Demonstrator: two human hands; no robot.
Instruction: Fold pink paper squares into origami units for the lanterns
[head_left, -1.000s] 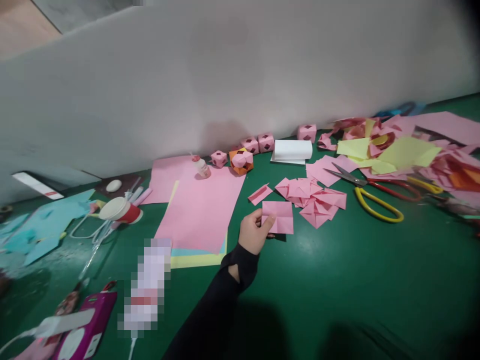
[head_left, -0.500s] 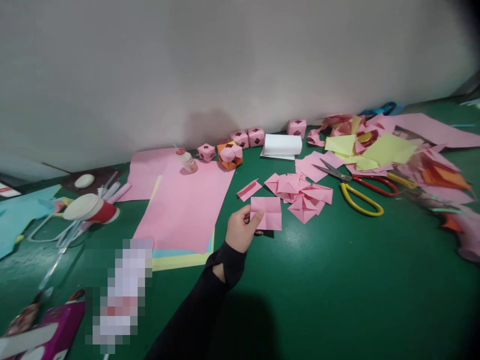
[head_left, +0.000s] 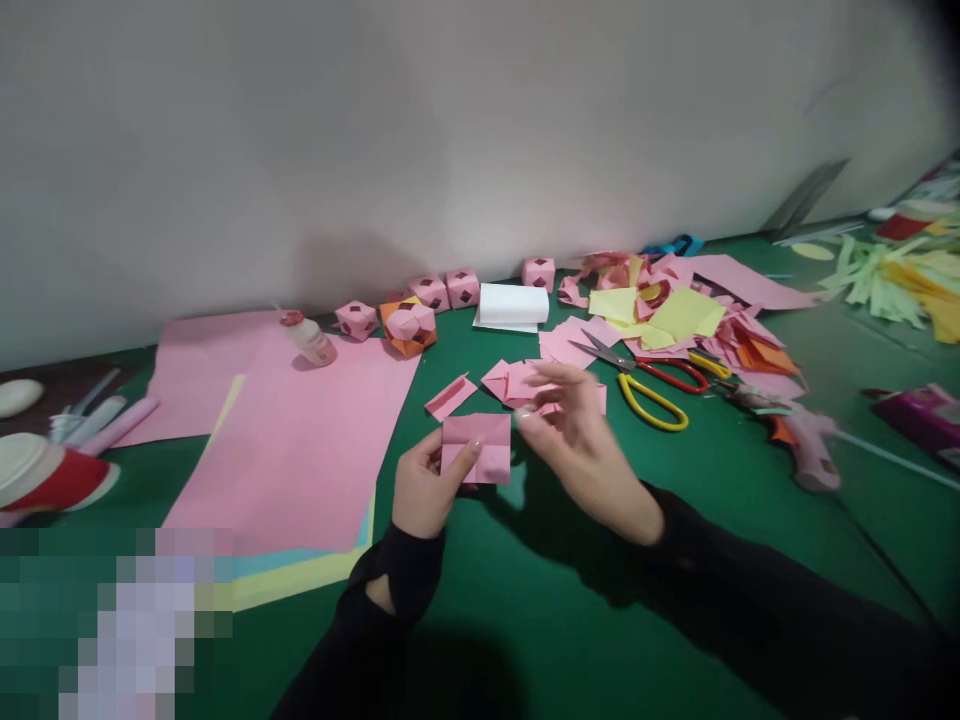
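A small pink paper square (head_left: pixel 493 458) with crossed crease lines is pinched in my left hand (head_left: pixel 426 485), the thumb lying across its face. Just right of it, my right hand (head_left: pixel 577 450) hovers with thumb and fingers apart, holding nothing and slightly blurred. Behind the right hand lies a pile of folded pink paper pieces (head_left: pixel 517 382), partly hidden by the fingers. One narrow folded pink strip (head_left: pixel 451 397) rests beyond the held square. Scissors (head_left: pixel 651 405) with one yellow handle loop lie to the right of the pile.
Pink sheets (head_left: pixel 300 440) cover the left of the green table, with a small bottle (head_left: pixel 309 340) on them. Folded paper cubes (head_left: pixel 463 288) and a white paper roll (head_left: pixel 513 304) stand along the wall. Paper scraps (head_left: pixel 682 312) and a pink glue gun (head_left: pixel 814 455) lie right; a paper cup (head_left: pixel 60 472) left.
My right hand has come into view from the right, near the paper square. The view has turned to the right, and my left hand still holds the square.
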